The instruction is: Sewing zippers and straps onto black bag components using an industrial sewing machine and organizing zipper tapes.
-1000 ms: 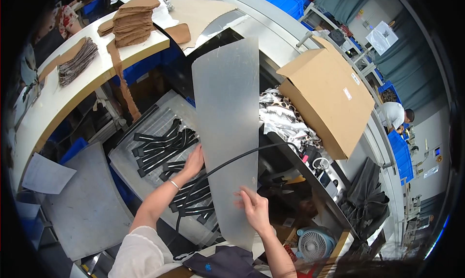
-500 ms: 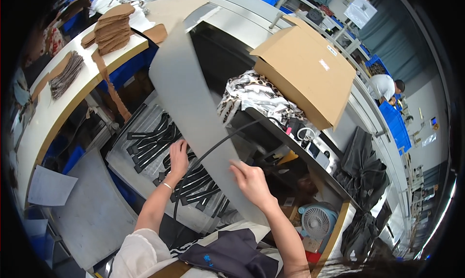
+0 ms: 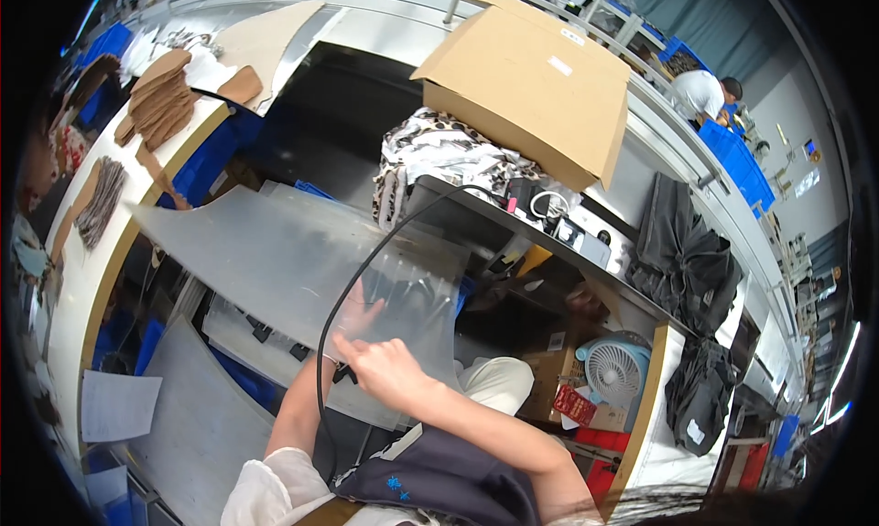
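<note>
A large translucent plastic sheet [image 3: 275,251] spreads tilted over a pale tray [image 3: 224,323]. My right hand [image 3: 389,372] is closed at the sheet's near edge, its forearm crossing in from the lower right. Under the sheet, my left hand [image 3: 359,312] shows blurrily through it with fingers spread, apparently holding nothing. Several black strips [image 3: 259,329] with light edging lie on the tray; most are hidden or hazy beneath the sheet. A black cable [image 3: 341,299] hangs in front of the sheet, beside both hands.
A cardboard box [image 3: 531,86] and leopard-print fabric [image 3: 439,155] sit on the bench beyond. Brown cut pieces [image 3: 160,100] are stacked on the curved table [image 3: 119,251] at left. A small fan [image 3: 613,370] stands at right, below black fabric [image 3: 682,242]. A person [image 3: 700,96] works far right.
The plastic sheet has swung down from standing steeply to lying over the strips. My right hand has moved left and nearer with it; my left hand is now underneath. The view has shifted.
</note>
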### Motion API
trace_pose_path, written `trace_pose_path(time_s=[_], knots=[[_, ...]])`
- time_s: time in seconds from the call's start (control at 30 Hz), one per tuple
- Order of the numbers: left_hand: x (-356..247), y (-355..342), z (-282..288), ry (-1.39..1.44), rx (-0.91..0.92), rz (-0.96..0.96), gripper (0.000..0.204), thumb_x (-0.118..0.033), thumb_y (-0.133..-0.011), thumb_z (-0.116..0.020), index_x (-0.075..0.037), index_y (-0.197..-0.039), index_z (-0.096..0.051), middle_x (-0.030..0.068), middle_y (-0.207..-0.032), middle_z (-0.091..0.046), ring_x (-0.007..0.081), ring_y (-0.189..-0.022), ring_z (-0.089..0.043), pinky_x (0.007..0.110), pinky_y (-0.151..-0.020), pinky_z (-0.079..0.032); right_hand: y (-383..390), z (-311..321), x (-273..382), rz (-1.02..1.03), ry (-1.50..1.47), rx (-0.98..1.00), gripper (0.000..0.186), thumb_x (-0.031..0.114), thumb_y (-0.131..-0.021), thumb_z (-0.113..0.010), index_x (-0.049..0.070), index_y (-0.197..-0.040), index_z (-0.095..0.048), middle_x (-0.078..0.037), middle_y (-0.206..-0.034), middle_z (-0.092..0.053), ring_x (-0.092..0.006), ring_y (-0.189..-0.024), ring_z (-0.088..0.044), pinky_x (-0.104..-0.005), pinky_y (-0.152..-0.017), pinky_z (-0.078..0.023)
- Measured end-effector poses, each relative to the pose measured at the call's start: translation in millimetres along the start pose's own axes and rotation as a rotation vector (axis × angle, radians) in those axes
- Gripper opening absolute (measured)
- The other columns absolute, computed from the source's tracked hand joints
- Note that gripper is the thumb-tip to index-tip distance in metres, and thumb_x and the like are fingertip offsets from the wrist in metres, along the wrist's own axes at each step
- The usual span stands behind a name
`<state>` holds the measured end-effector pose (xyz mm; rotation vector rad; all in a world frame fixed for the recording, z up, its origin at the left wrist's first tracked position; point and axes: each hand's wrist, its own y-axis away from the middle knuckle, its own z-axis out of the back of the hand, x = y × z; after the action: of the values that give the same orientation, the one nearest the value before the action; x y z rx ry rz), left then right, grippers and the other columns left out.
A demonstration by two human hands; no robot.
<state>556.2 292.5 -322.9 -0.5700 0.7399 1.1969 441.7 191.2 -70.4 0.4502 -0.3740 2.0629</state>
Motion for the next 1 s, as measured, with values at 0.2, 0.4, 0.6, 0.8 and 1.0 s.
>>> trace_pose_path(time_s=[0.2, 0.4, 0.6, 0.8, 1.0], knots=[[16, -27, -40, -0.128, -0.162, -0.066, 0.072, -0.031, -0.079, -0.063, -0.001, -0.136, -0.030, 0.0277, -0.118, -0.048, 0.0390, -0.108, -0.047, 0.045, -0.093, -0.036, 1, 1, 19, 0.052, 0.180, -0.017, 0.057, 0.006, -0.067, -0.056, -0.009, -0.121, -0.044, -0.012, -0.081, -0.059, -0.0227, -0.065, -0.063, -0.0321, -0.052, -0.049], [45, -54, -36, -0.307, -0.016, -0.063, 0.068, -0.026, -0.077, -0.064, -0.006, -0.135, -0.033, 0.0262, -0.111, -0.053, 0.0341, -0.101, -0.054, 0.043, -0.087, -0.042, 26, 15, 40, 0.083, 0.233, -0.054, 0.060, 0.010, -0.067, -0.058, -0.010, -0.121, -0.044, -0.015, -0.088, -0.058, -0.0204, -0.062, -0.060, -0.0283, -0.050, -0.049], [32, -46, -16, -0.288, -0.125, -0.117, 0.065, -0.025, -0.078, -0.062, -0.007, -0.134, -0.034, 0.0258, -0.111, -0.053, 0.0329, -0.101, -0.055, 0.043, -0.086, -0.042, 36, 21, 36, 0.082, 0.329, -0.155, 0.058, 0.011, -0.067, -0.058, -0.010, -0.120, -0.047, -0.017, -0.094, -0.060, -0.0206, -0.064, -0.060, -0.0258, -0.052, -0.051], [-19, 10, -27, 0.039, 0.056, 0.162, 0.060, -0.031, -0.093, -0.043, 0.004, -0.137, -0.024, 0.0265, -0.131, -0.039, 0.0386, -0.121, -0.040, 0.044, -0.099, -0.032, 36, 14, 34, 0.089, 0.361, -0.233, 0.058, 0.010, -0.066, -0.057, -0.010, -0.120, -0.047, -0.018, -0.092, -0.060, -0.0245, -0.071, -0.062, -0.0259, -0.056, -0.052], [-47, -10, -52, 0.037, -0.109, -0.032, 0.054, -0.028, -0.092, -0.043, -0.001, -0.137, -0.030, 0.0238, -0.129, -0.045, 0.0366, -0.117, -0.045, 0.038, -0.095, -0.037, 46, 18, 45, 0.096, 0.324, -0.211, 0.057, 0.011, -0.067, -0.057, -0.010, -0.119, -0.047, -0.019, -0.093, -0.060, -0.0257, -0.072, -0.063, -0.0269, -0.058, -0.053]])
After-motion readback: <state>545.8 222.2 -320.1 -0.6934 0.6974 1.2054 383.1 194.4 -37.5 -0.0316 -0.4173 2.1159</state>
